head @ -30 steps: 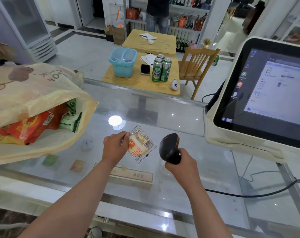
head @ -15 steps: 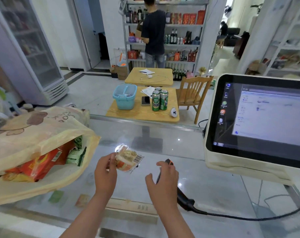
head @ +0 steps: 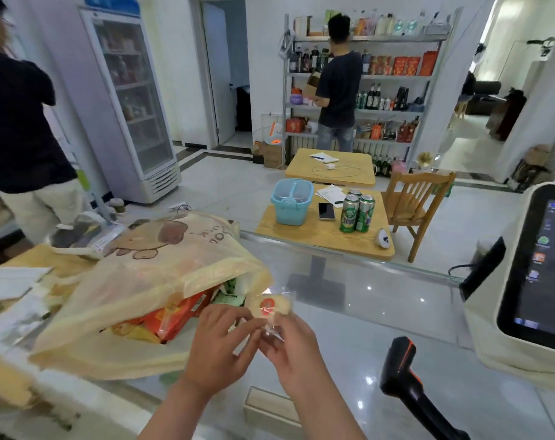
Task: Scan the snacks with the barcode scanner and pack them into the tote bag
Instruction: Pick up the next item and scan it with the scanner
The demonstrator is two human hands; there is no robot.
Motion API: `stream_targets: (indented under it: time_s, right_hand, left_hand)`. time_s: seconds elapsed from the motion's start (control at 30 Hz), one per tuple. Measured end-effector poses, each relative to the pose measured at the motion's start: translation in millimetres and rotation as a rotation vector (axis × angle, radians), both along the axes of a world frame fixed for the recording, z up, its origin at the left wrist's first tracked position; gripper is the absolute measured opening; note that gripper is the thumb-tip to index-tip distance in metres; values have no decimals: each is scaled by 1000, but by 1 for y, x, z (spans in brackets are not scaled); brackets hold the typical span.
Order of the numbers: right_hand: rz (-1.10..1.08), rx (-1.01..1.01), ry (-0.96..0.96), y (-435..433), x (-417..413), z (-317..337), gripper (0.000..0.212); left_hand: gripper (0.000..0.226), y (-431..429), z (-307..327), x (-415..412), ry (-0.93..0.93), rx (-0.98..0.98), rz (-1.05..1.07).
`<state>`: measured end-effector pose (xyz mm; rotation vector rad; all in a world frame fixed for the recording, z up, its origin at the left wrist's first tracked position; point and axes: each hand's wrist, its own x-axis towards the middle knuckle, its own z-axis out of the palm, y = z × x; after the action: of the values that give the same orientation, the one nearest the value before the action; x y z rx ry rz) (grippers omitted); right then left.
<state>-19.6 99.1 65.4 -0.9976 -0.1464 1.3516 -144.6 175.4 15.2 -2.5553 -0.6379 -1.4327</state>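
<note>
Counter: a glass shop counter [head: 380, 315] lies under both hands in the head view, with wooden tables and stocked shelves behind it.
Grip: the left hand [head: 219, 344] and right hand [head: 293, 347] meet, and both pinch one small snack packet [head: 268, 304] by its clear wrapper.
Snack packet: pale with a round red mark, it stands up just above the fingertips.
Tote bag [head: 161, 268]: it lies left of the grip, almost touching it, with its mouth open toward the hands and red snack packs [head: 174, 315] inside.
Barcode scanner [head: 400, 373]: it rests on the glass to the right of the grip, apart from both hands.
Touchscreen terminal [head: 523, 281]: it stands well off to the right of the grip.
</note>
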Motion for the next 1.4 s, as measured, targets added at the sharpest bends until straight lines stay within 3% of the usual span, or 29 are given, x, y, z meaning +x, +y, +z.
stream_targets:
  time_s: [0.07, 0.17, 0.27, 0.43, 0.53, 0.7, 0.9, 1.13, 1.23, 1.3, 1.33, 1.4]
  right_hand:
    - [3, -60, -53, 8, -14, -3, 25]
    - [145, -176, -261, 23, -30, -6, 22]
    - [302, -246, -464, 41, -50, -7, 23]
    - [318, -189, -592, 74, -87, -2, 19]
    - [241, -151, -590, 93, -99, 6, 17]
    - [6, -175, -513, 120, -101, 18, 8]
    - [-55, -250, -660, 133, -97, 11, 18]
    - [-14, -76, -511, 164, -122, -6, 31]
    - [147, -50, -499, 187, -134, -6, 29]
    - [366, -183, -719, 197, -143, -9, 31]
    - [440, -252, -923, 197, -148, -9, 33]
    - [311, -273, -1213, 199, -150, -21, 34]
  left_hand:
    - [21, 15, 11, -21, 24, -15, 185]
    - [60, 43, 24, -52, 117, -194, 529]
    - [82, 69, 27, -78, 256, -285, 653]
    - [66, 102, 51, -106, 288, -342, 525]
    - [39, 113, 69, -120, 207, -326, 412]
    - [36, 123, 113, -136, -66, -324, 338]
    - [29, 141, 144, -121, -120, -338, 343]
    - [36, 140, 136, -118, -194, -252, 236]
    - [37, 138, 136, -118, -210, -245, 239]
    - [37, 136, 135, -117, -214, -268, 235]
    - [37, 135, 134, -117, -214, -282, 223]
    - [34, 134, 130, -120, -200, -292, 192]
